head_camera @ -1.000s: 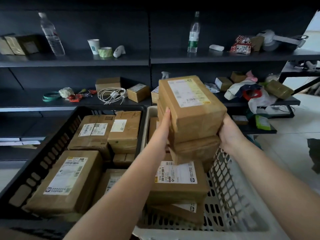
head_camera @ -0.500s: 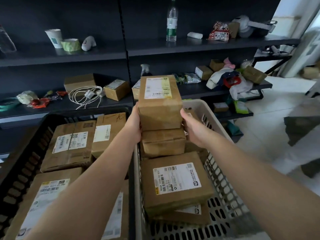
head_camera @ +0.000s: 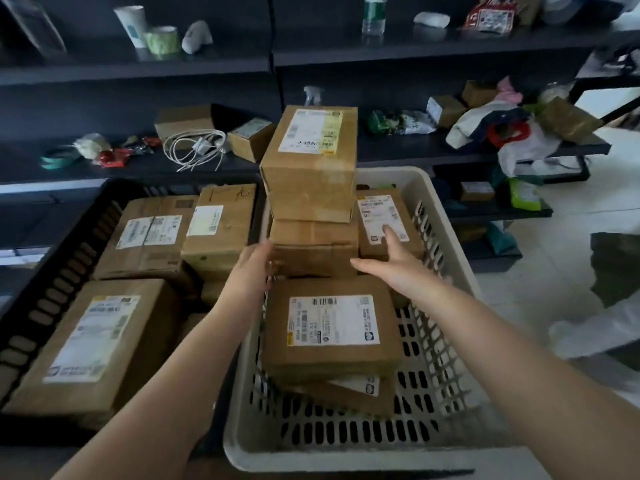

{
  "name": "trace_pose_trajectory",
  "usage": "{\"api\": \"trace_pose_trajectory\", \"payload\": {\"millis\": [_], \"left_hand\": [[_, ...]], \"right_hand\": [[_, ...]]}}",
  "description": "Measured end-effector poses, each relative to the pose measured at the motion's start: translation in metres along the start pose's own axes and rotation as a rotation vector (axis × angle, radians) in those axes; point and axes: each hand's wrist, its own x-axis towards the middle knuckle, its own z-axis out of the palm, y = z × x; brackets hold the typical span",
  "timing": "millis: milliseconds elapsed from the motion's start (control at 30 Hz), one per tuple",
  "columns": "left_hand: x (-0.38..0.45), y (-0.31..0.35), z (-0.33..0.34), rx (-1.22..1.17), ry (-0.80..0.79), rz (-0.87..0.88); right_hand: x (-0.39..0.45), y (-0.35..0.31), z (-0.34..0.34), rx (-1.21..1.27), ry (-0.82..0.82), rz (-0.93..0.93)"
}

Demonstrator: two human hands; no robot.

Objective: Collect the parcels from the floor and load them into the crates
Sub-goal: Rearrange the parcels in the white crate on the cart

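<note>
Dark shelving (head_camera: 207, 64) behind; two stacked parcels (head_camera: 311, 202) in white crate (head_camera: 446, 216); left hand (head_camera: 254, 268), right hand (head_camera: 391, 261) spread, gripless.

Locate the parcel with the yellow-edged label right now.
Head view, centre: the yellow-label parcel tops a two-box stack at the back of the white crate, on a plain parcel, between the left hand and right hand.
</note>
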Motion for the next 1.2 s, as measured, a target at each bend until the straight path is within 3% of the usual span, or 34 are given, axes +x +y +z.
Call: {"api": "trace_pose_trajectory", "payload": {"millis": [167,267,400,467,600,733,800,833,933,1000,1100,1200], "left_hand": [[-0.032,-0.035,0.010,0.701,-0.002,0.125],[-0.049,-0.050,0.025,0.895,-0.056,-0.007],[-0.060,-0.056,0.039,1.011,-0.027,-0.023],[-0.062,-0.061,0.039,1.157,-0.066,0.009],[-0.075,-0.074,0.035,1.303,-0.125,0.034],[-0.094,-0.074,0.030,1.352,0.018,0.041],[-0.099,-0.071,0.024,1.226,0.092,0.067],[-0.101,-0.070,0.022,1.046,0.114,0.021],[-0.109,-0.064,0.026,-0.015,0.236,-0.324],[-0.113,-0.064,0.029,-0.485,0.299,-0.429],[-0.109,-0.065,0.034,-0.567,0.525,-0.417],[-0.100,-0.067,0.040,-0.536,0.584,-0.447]], "right_hand": [[0.011,0.023,-0.002,-0.188,-0.118,0.123],[0.013,0.034,0.004,-0.065,-0.190,0.264],[0.002,0.046,0.004,0.127,-0.212,0.241],[-0.007,0.047,0.000,-0.016,-0.202,0.224],[-0.031,0.048,-0.010,-0.673,-0.283,0.077],[-0.038,0.049,-0.004,-0.676,-0.328,-0.015],[-0.031,0.051,0.001,-0.594,-0.398,0.051],[-0.027,0.051,0.001,-0.536,-0.437,0.099],[-0.012,0.050,-0.007,-0.200,-0.384,0.289],[0.002,0.055,-0.010,-0.101,-0.296,0.375],[0.014,0.057,0.001,-0.230,-0.356,0.382],[0.016,0.055,0.018,-0.220,-0.491,0.398]]}}
